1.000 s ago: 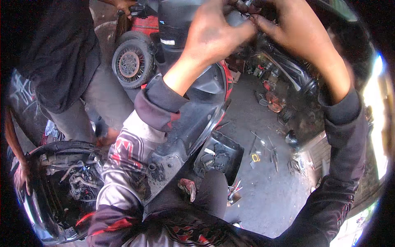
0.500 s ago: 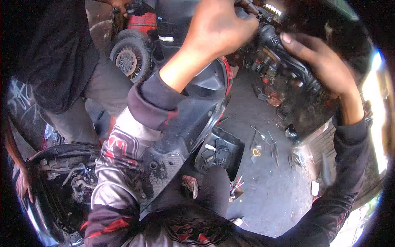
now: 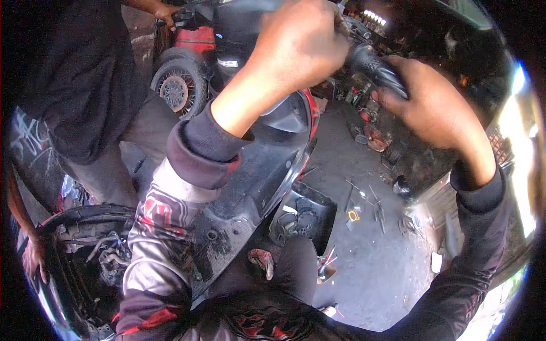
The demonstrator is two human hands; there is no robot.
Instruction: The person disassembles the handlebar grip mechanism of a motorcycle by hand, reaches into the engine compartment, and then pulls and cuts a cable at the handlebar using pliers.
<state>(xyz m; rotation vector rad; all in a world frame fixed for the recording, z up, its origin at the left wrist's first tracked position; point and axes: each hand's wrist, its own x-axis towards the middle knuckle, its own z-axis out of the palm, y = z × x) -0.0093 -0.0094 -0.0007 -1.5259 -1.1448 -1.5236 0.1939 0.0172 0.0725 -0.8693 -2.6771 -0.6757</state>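
Observation:
A scooter with black and red body panels stands in front of me. At the top, my right hand is wrapped round the black handlebar grip, thumb beneath and fingers over it. Closed beside the inner end of the grip is my left hand, near the handlebar controls. Its fingertips are partly hidden behind the back of the hand, and I cannot make out what they hold.
On my left a person in dark clothes stands by a spoked wheel, one hand on an opened scooter body. A black tray of parts and loose tools lie on the floor.
My right hand has closed round the grip; before, it was held looser alongside with the thumb raised. My left hand has shifted slightly left and down.

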